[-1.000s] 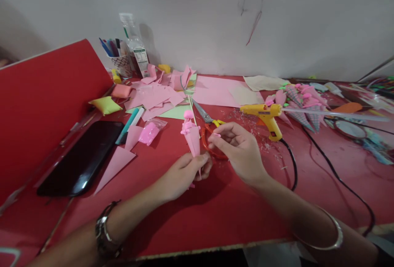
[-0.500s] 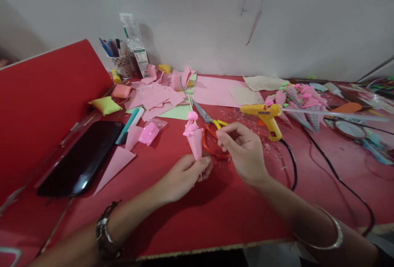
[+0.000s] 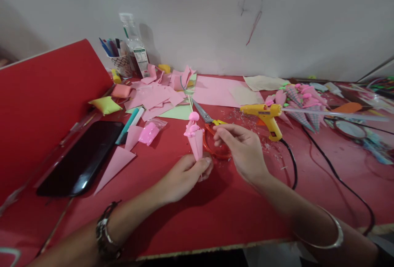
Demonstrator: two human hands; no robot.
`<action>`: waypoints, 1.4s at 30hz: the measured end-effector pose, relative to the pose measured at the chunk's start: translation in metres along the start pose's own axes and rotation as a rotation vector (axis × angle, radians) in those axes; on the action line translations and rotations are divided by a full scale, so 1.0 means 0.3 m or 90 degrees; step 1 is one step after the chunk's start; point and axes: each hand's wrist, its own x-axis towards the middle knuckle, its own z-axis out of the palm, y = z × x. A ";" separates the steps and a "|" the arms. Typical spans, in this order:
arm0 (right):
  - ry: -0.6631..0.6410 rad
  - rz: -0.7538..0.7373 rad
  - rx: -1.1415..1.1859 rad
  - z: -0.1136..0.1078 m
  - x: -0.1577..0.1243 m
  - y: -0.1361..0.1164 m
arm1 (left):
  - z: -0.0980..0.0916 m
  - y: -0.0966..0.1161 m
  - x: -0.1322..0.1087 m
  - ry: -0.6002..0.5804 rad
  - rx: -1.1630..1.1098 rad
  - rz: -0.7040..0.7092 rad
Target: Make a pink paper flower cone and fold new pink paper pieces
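My left hand (image 3: 181,178) is closed around the lower end of a pink paper cone (image 3: 196,143), which stands nearly upright. Pink clay lumps (image 3: 193,124) fill its mouth, and a thin pale stick (image 3: 190,103) pokes up above them. To the right of the cone is my right hand (image 3: 243,148), thumb and fingertips pinched together. Whatever it may hold is too small to make out. Behind its fingertips lie scissors (image 3: 207,116) with orange and yellow handles, on the red table (image 3: 221,217).
A yellow glue gun (image 3: 267,115) with a black cord lies right. Finished cones (image 3: 303,100) are piled behind it. On the left are a black phone (image 3: 83,158), pink paper pieces (image 3: 115,166) and a pink clay packet (image 3: 149,132). A bottle (image 3: 137,49) and pen cup (image 3: 121,65) stand behind.
The cone has tilted or turned slightly in my left hand, its top a touch to the right. My right hand has shifted slightly left; its fingers remain pinched.
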 end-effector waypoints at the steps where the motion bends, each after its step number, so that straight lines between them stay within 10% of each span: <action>1: -0.003 -0.002 0.002 -0.001 0.001 0.001 | 0.000 0.001 -0.001 0.000 0.001 0.000; 15: -0.022 -0.001 0.111 -0.001 0.004 0.015 | 0.000 -0.011 0.002 0.030 0.095 -0.044; 42: -0.073 -0.280 -0.105 0.009 -0.034 -0.009 | 0.009 -0.036 0.001 0.029 0.226 0.042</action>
